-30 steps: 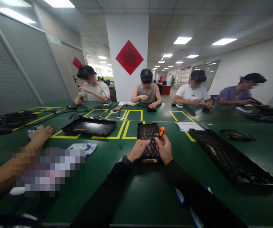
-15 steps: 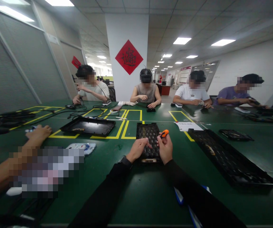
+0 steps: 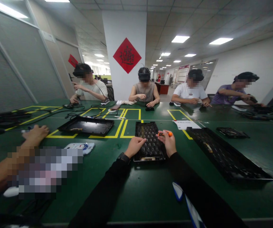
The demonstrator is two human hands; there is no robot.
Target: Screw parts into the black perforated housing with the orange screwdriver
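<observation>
A black rectangular tray-like part (image 3: 149, 137) with rows of small light marks lies on the green table straight in front of me. My left hand (image 3: 136, 146) rests at its left edge, fingers pressed together; anything between the fingertips is too small to make out. My right hand (image 3: 169, 143) is over the part's right edge, closed round a screwdriver with an orange handle (image 3: 166, 134). The tool lies nearly level, its thin shaft pointing left above the part.
Left stands a shallow black tray (image 3: 86, 125); right lies a long black tray (image 3: 229, 155). A white paper (image 3: 187, 124) is beyond. Another person's arm (image 3: 35, 137) reaches in from the left beside a phone (image 3: 86, 148). Several people sit opposite.
The screwdriver has turned from tilted upward to nearly level, its shaft now pointing left. My left hand has moved slightly left, off the middle of the part. The view has shifted a little.
</observation>
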